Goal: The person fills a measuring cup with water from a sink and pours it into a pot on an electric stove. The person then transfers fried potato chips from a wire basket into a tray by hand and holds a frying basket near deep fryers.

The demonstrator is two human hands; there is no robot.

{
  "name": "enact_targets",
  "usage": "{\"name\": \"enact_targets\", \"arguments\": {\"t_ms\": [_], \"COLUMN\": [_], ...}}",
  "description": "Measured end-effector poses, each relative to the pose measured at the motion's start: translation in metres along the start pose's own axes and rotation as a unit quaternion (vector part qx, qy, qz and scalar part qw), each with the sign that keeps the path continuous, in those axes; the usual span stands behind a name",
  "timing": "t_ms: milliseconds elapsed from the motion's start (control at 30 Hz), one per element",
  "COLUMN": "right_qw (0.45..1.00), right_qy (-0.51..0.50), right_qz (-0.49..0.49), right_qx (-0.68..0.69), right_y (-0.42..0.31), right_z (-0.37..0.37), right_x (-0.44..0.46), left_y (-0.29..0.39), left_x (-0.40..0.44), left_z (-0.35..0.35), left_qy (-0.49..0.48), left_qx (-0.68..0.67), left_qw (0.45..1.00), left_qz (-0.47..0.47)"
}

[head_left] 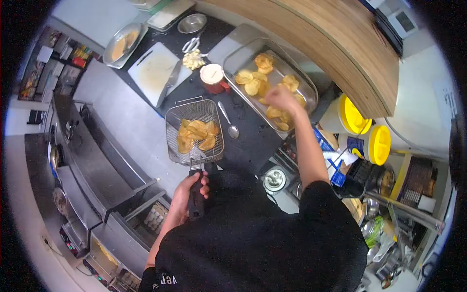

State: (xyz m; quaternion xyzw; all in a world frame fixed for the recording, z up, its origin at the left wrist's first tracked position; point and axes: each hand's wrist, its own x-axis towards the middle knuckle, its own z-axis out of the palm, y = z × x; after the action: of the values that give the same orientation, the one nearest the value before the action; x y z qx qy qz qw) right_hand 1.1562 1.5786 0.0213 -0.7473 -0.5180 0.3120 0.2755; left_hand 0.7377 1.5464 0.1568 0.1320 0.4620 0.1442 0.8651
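head: high, by the near edge of the surface [249, 150]
facing: forward, steeply down
range: close, wide, round-framed

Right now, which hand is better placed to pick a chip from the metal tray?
Probably your right hand: it is over the chips in the metal tray, while your left hand grips the basket handle.

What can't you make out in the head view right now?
All in the head view:
Right hand: motion-blurred; whether it holds anything is unclear.
Tray: the patch beneath that hand is hidden by it.
Yellow lids: they hide whatever the tubs contain.
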Motion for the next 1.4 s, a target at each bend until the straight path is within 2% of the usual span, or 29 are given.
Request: {"name": "enact_targets", "arguments": {"t_ms": [33, 100, 167, 200, 267, 300, 367, 433, 500, 533, 600, 700, 767, 833, 867, 900, 1000, 1167, 1233, 1267, 1300, 1333, 1367, 1400], "right_qw": [0.998, 0.962, 0.931, 0.931, 0.962, 0.962, 0.987, 0.97, 0.94, 0.94, 0.968, 0.977, 0.983, 0.99, 0.983, 0.984, 0.942, 0.942, 0.959, 0.95, 0.951, 0.941, 0.931, 0.933], "right_qy": [-0.063, -0.233, -0.271, -0.267, -0.166, -0.164, 0.045, 0.178, 0.264, 0.265, 0.114, 0.113, 0.077, 0.03, -0.014, -0.018, -0.007, -0.089, -0.133, -0.179, -0.175, -0.212, -0.247, -0.239], "right_qz": [0.006, 0.123, 0.142, 0.146, 0.099, 0.1, 0.078, 0.074, 0.039, 0.037, 0.092, 0.121, 0.099, 0.126, 0.137, 0.131, 0.17, 0.142, 0.054, 0.028, 0.032, 0.016, -0.001, 0.004], "right_qx": [-0.015, -0.071, -0.199, -0.2, -0.195, -0.194, -0.134, -0.149, -0.212, -0.21, -0.202, -0.137, -0.133, 0.061, 0.118, 0.116, 0.287, 0.289, 0.243, 0.254, 0.255, 0.263, 0.27, 0.27], "right_y": [-0.022, -0.047, -0.064, -0.054, -0.017, -0.013, -0.01, -0.021, -0.018, -0.01, 0.008, 0.018, 0.02, 0.007, -0.001, -0.008, -0.019, -0.063, -0.103, -0.117, -0.135, -0.155, -0.162, -0.154], "right_z": [0.0, 0.003, 0.008, 0.017, 0.04, 0.044, 0.045, 0.043, 0.044, 0.042, 0.035, 0.011, -0.01, -0.031, -0.04, -0.043, -0.043, -0.026, -0.016, -0.008, -0.004, -0.001, -0.004, -0.009], "right_x": [-0.034, -0.08, -0.121, -0.135, -0.151, -0.146, -0.118, -0.086, -0.059, -0.044, -0.018, 0.005, 0.011, 0.011, 0.01, 0.008, 0.002, -0.002, -0.014, -0.017, -0.023, -0.029, -0.034, -0.032], "left_y": [0.001, 0.004, 0.006, 0.007, 0.008, 0.008, 0.008, 0.008, 0.008, 0.008, 0.009, 0.011, 0.008, 0.008, 0.009, 0.01, 0.01, 0.009, 0.01, 0.01, 0.009, 0.008, 0.008, 0.009], "left_x": [0.002, 0.004, 0.004, 0.005, 0.004, 0.002, 0.0, 0.0, -0.002, -0.004, -0.007, -0.011, -0.013, -0.013, -0.014, -0.015, -0.015, -0.016, -0.013, -0.014, -0.013, -0.011, -0.01, -0.009], "left_z": [0.001, 0.003, 0.004, 0.005, 0.006, 0.008, 0.007, 0.004, 0.005, 0.005, 0.002, -0.002, -0.005, -0.008, -0.01, -0.012, -0.015, -0.009, -0.005, -0.001, -0.001, 0.0, 0.001, 0.001], "left_qy": [-0.012, -0.021, -0.026, -0.024, -0.023, -0.021, -0.019, -0.043, -0.046, -0.048, -0.048, -0.044, -0.04, -0.027, -0.026, -0.033, -0.038, -0.011, -0.058, -0.06, -0.062, -0.058, -0.055, -0.062], "left_qx": [-0.011, 0.003, 0.015, 0.027, 0.04, 0.049, 0.06, 0.062, 0.064, 0.064, 0.069, 0.054, 0.035, 0.024, 0.02, 0.018, 0.011, 0.018, 0.02, 0.025, 0.028, 0.027, 0.027, 0.032], "left_qw": [1.0, 1.0, 0.999, 0.999, 0.999, 0.998, 0.998, 0.997, 0.997, 0.997, 0.996, 0.998, 0.999, 0.999, 0.999, 0.999, 0.999, 1.0, 0.998, 0.998, 0.998, 0.998, 0.998, 0.998], "left_qz": [-0.007, -0.012, -0.012, -0.015, -0.017, -0.015, -0.015, -0.015, -0.017, -0.018, -0.016, -0.007, 0.0, 0.008, 0.014, 0.01, 0.008, 0.022, 0.001, 0.006, 0.002, 0.006, 0.009, 0.003]}}
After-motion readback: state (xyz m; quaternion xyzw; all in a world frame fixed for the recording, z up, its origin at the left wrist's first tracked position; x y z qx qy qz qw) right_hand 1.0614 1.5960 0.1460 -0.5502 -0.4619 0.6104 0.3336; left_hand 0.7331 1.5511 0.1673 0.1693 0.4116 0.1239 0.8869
